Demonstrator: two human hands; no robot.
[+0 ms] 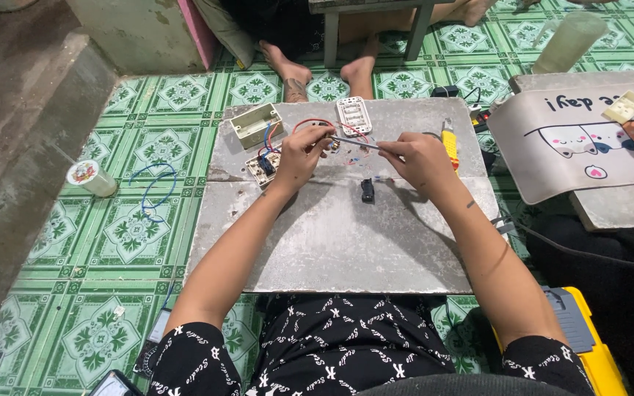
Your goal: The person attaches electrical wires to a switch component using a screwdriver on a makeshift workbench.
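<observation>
Grey board (332, 242), bare across its near half, leaves elbow room; its edges drop to green tile. Right hand (421, 155) is closed on a thin, stiff screwdriver (355, 143) by its handle. Left hand (301, 152) pinches a small, light switch part (326, 141) at mid-board, with springy red wire (310, 123) attached.

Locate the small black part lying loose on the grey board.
In the head view the small black part lies near the middle of the grey board, just below and between the left hand and right hand, touching neither.
</observation>
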